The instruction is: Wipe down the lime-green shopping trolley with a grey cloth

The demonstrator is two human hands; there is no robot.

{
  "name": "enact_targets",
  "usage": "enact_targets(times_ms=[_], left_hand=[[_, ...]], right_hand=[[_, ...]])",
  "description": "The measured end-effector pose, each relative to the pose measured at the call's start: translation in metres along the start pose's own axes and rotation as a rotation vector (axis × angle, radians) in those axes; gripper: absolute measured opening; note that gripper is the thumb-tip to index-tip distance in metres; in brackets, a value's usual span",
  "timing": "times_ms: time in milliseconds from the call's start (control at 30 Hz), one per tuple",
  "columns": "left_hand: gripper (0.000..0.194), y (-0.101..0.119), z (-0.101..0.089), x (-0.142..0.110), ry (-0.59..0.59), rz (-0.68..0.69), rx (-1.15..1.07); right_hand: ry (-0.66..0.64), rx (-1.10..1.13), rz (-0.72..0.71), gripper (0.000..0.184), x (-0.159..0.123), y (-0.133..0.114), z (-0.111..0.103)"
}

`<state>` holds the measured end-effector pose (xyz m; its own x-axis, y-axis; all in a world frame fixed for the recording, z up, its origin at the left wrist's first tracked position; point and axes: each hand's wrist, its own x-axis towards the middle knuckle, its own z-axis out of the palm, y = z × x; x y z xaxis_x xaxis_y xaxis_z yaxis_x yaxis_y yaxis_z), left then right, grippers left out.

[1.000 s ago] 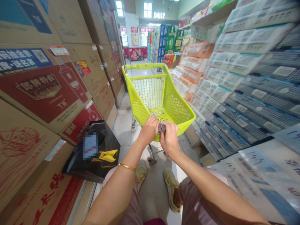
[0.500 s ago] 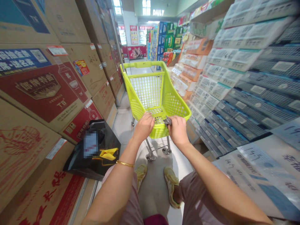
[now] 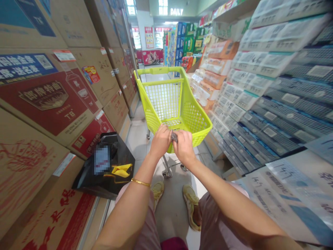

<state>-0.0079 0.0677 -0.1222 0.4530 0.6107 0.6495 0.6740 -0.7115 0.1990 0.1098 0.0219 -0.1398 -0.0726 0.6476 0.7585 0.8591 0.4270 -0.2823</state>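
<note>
A lime-green plastic shopping cart (image 3: 192, 119) stands in the aisle right in front of me, its basket holding nothing I can see. My left hand (image 3: 160, 140) and my right hand (image 3: 184, 146) meet over the cart's near rim, fingers curled. Between them they pinch a small dark object (image 3: 174, 136) that is too small to name. A gold bangle (image 3: 141, 182) circles my left wrist. My two shoes (image 3: 191, 205) show on the floor below.
Stacked cardboard cartons (image 3: 54, 100) wall the left side. A black bag with a yellow tag (image 3: 106, 166) leans against them at floor level. Packs of tissue paper (image 3: 262, 90) fill the shelves on the right. The tiled aisle runs on past the cart toward more displays (image 3: 182, 45).
My right hand has moved left along the cart's near rim with the dark object, and both hands now meet around it. The cart has barely shifted.
</note>
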Motion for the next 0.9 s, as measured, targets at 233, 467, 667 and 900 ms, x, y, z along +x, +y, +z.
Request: enact_targets(times_ms=[233, 467, 667, 900], left_hand=[[0.027, -0.004, -0.002, 0.001, 0.015, 0.030, 0.032], [0.024, -0.004, 0.003, 0.000, 0.065, 0.024, 0.063], [0.024, 0.004, 0.006, 0.000, 0.093, -0.029, 0.082], [0.026, -0.001, 0.001, -0.001, 0.043, -0.021, 0.110]], right_hand=[[0.000, -0.125, -0.082, 0.026, -0.002, 0.024, -0.007], [0.071, -0.151, 0.051, 0.023, -0.002, 0.047, -0.018], [0.070, -0.022, 0.036, 0.026, -0.003, 0.015, -0.003], [0.041, -0.007, -0.048, 0.027, 0.000, 0.005, 0.008]])
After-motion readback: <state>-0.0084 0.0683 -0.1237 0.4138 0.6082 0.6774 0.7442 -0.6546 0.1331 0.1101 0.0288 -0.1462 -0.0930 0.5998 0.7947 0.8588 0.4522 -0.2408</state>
